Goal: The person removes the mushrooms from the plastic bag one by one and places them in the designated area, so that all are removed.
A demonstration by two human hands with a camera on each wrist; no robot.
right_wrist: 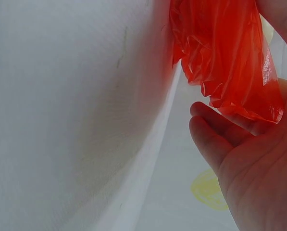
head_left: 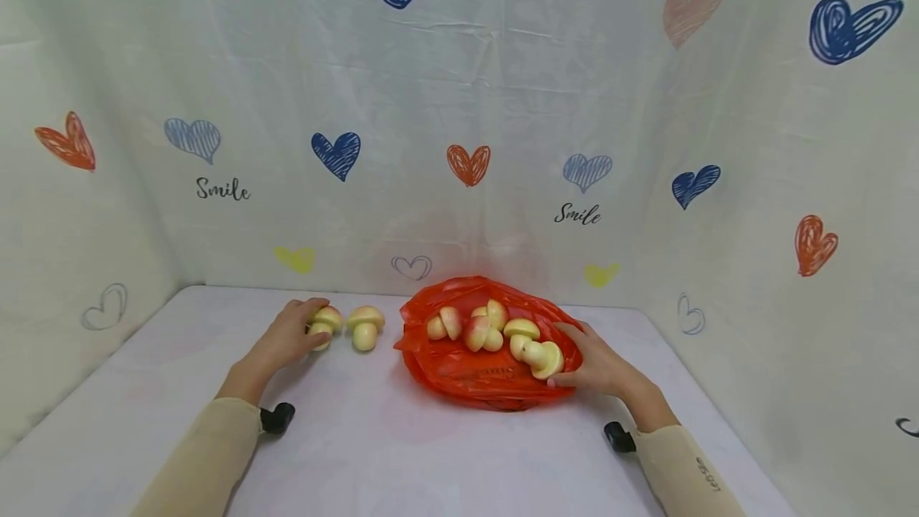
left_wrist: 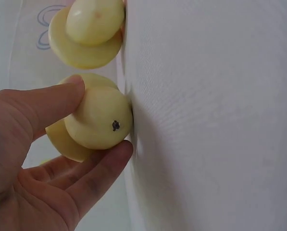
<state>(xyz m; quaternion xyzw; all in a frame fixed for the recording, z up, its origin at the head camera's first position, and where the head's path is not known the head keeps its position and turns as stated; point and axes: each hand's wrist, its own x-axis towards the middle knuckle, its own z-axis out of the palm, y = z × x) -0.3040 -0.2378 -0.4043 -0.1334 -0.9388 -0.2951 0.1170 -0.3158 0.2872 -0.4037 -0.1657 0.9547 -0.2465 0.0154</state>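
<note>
My left hand (head_left: 293, 335) grips a pale yellow mushroom (left_wrist: 99, 118), thumb on one side and fingers round the other; the mushroom's stem end, with a dark spot, faces the left wrist camera. Just right of it a second mushroom (head_left: 364, 329) stands on the table, cap up. A red plastic bag (head_left: 467, 381) lies spread with its mouth towards me, several yellow and pinkish mushrooms (head_left: 483, 333) inside. At the bag's right side my right hand (head_left: 599, 361) holds the thin plastic between thumb and fingers, beside the nearest mushroom (head_left: 543, 359). Some of its fingers are hidden behind the plastic.
A white-covered table (head_left: 402, 453) runs back to a pale curtain (head_left: 402, 214) printed with hearts and the word Smile. The curtain also hangs along both sides. Black wrist cameras (head_left: 278, 419) sit under both beige sleeves (head_left: 204, 457).
</note>
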